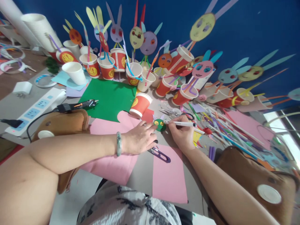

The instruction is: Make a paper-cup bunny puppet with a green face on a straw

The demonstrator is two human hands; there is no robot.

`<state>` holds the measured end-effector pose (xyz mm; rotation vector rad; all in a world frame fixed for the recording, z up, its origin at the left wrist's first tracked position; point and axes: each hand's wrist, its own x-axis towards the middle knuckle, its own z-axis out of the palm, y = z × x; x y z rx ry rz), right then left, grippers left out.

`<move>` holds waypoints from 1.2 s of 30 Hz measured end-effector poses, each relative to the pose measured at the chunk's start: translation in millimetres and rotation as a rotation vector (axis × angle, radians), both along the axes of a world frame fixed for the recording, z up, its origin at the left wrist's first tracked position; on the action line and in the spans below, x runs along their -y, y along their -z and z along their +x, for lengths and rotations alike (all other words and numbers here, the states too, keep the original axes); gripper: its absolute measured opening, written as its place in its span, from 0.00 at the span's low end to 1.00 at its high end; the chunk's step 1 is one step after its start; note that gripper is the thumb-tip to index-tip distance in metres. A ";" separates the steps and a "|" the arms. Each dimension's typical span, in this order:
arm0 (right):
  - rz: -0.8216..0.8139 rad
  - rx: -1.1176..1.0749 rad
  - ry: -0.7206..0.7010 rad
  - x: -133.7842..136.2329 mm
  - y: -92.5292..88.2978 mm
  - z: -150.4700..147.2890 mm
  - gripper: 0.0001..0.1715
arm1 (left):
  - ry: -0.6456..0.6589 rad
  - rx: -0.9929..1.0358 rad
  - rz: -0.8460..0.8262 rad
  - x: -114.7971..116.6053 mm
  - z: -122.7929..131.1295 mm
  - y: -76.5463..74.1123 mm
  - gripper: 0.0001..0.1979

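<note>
Right hand pinches a white marker between thumb and fingers, tip down at the right edge of a small green paper face with yellow eyes. The face sits on the table just left of that grip. Left hand is spread, palm down, not wrapped around anything; its fingertips touch the left edge of the face. Ring on one finger, green bangle on the wrist. Just below the left fingers: dark slotted tool, partly over a pink sheet that runs toward the body. Just beyond the marker, scissors. Beyond the left hand, near: red paper cup, with a green sheet behind and left of it. Right of the marker grip: pile of colored sticks. Well left of both hands: black corded tool and white power strip. Farther out, past the grip, a row of paper cups, many with long-eared paper faces, e.g. a pink face with blue ears; blue wall behind.
</note>
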<state>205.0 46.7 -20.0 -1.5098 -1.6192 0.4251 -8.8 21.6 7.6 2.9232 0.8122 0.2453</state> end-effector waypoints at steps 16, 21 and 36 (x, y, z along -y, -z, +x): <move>0.005 0.001 0.015 0.1 -0.4 -1.2 0.07 | -0.001 0.014 -0.007 -0.1 -0.7 -0.3 0.21; -0.005 -0.034 0.043 0.3 -2.2 -2.6 0.08 | -0.004 -0.008 -0.009 0.1 -0.9 -2.7 0.21; 0.026 -0.012 0.038 -0.3 -2.4 -1.1 0.07 | 0.006 0.024 -0.003 -0.1 -1.2 -0.3 0.21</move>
